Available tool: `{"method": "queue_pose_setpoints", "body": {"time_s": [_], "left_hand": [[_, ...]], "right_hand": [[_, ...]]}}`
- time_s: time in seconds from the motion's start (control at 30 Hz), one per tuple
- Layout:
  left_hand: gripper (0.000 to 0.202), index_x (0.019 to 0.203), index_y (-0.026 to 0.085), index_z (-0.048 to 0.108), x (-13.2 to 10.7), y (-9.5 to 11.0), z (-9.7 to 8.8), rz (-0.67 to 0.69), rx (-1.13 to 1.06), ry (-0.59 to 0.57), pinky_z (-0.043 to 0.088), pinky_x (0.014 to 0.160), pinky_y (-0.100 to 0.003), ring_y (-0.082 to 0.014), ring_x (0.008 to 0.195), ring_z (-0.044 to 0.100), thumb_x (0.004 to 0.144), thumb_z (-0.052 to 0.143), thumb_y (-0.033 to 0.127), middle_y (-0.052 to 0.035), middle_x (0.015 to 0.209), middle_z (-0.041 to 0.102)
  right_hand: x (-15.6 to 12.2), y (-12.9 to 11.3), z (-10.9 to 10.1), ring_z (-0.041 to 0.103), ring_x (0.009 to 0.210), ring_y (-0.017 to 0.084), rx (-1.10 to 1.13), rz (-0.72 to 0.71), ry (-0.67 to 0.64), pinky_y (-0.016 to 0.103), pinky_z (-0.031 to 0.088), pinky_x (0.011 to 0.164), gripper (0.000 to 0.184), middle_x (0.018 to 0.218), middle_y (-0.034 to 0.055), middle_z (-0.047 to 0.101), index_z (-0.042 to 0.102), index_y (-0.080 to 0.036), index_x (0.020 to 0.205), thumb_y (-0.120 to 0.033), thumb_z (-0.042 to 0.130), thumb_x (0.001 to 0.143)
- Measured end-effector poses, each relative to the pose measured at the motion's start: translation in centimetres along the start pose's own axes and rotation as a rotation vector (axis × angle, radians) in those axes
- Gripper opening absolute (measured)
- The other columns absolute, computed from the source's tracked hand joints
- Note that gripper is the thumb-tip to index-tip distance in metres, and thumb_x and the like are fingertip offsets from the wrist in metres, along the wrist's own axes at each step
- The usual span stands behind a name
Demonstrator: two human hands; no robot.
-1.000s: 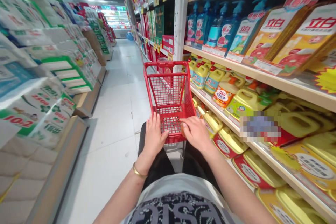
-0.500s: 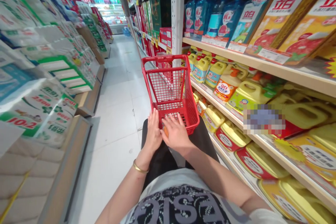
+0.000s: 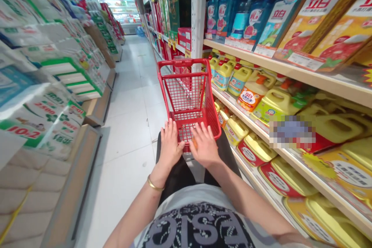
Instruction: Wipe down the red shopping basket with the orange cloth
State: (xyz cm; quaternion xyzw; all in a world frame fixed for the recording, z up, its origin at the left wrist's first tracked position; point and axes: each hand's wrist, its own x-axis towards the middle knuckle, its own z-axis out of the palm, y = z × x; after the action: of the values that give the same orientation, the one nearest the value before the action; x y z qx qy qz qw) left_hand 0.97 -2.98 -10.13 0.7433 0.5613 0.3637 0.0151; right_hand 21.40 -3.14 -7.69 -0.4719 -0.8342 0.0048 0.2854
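Left hand (image 3: 171, 145) and right hand (image 3: 205, 145) rest open, fingers spread, on the near end of a light, stiff red wire shopping trolley (image 3: 188, 95), a small orange item (image 3: 193, 143) just under the right; take hold at the top rail (image 3: 183, 62).

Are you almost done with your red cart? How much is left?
Done: one small orange item already lies in the red wire shopping cart. In hand: the left hand and right hand rest on the cart's near end. Left: the white-tiled aisle runs on past yellow jugs, and much of the cart's mesh floor shows. Exactly how much remains, I can't tell.
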Motion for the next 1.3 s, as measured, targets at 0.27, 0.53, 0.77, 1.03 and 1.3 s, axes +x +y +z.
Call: {"method": "queue_pose_setpoints", "body": {"time_s": [0.27,0.53,0.77,1.03,1.3], "left_hand": [[0.095,0.174,0.028,0.026,-0.6,1.4,-0.9,0.086,0.058,-0.106,0.001,0.133,-0.070,-0.0392,0.170,0.003,0.099,0.017,0.085,-0.0115,0.179,0.029],[0.106,0.176,0.019,0.010,-1.4,2.0,-0.4,0.059,0.011,-0.067,0.009,0.134,-0.067,-0.0397,0.170,-0.003,0.096,0.017,0.089,-0.0181,0.183,0.009],[0.106,0.176,0.018,0.007,-1.3,2.0,-0.4,0.067,0.035,-0.060,0.011,0.134,-0.067,-0.0387,0.170,0.000,0.096,0.020,0.088,-0.0204,0.182,0.008],[0.109,0.175,0.016,0.005,-1.3,2.3,0.2,0.041,0.073,-0.014,0.013,0.134,-0.066,-0.0388,0.170,0.000,0.096,0.022,0.088,-0.0218,0.182,0.007],[0.107,0.175,0.016,0.006,-1.4,2.3,-0.2,0.052,0.081,-0.039,0.015,0.133,-0.068,-0.0394,0.170,0.003,0.097,0.024,0.086,-0.0234,0.182,0.009]], "right_hand": [[-1.5,1.7,-0.6,0.008,0.168,0.044,-0.055,0.133,0.015,0.080,0.001,0.128,0.084,0.182,0.0149,0.015,0.030,-0.021,0.173,-0.045,0.062,0.099],[0.0,1.4,-1.2,0.007,0.170,0.034,-0.027,0.142,0.004,0.071,0.000,0.133,0.069,0.181,0.0102,0.023,0.032,-0.020,0.172,-0.041,0.046,0.108],[0.3,0.6,-1.6,0.020,0.167,0.036,-0.059,0.093,-0.017,0.075,-0.007,0.130,0.056,0.176,0.0061,0.037,0.051,-0.029,0.162,-0.045,0.049,0.109],[-1.2,4.9,-2.6,0.010,0.169,0.039,-0.124,0.344,0.082,0.080,0.006,0.129,0.061,0.180,0.0082,0.025,0.040,-0.025,0.168,-0.042,0.045,0.110],[-0.2,1.3,-1.0,0.023,0.167,0.035,-0.023,0.038,0.023,0.071,0.000,0.133,0.051,0.176,0.0056,0.038,0.058,-0.030,0.157,-0.044,0.053,0.108]]}}
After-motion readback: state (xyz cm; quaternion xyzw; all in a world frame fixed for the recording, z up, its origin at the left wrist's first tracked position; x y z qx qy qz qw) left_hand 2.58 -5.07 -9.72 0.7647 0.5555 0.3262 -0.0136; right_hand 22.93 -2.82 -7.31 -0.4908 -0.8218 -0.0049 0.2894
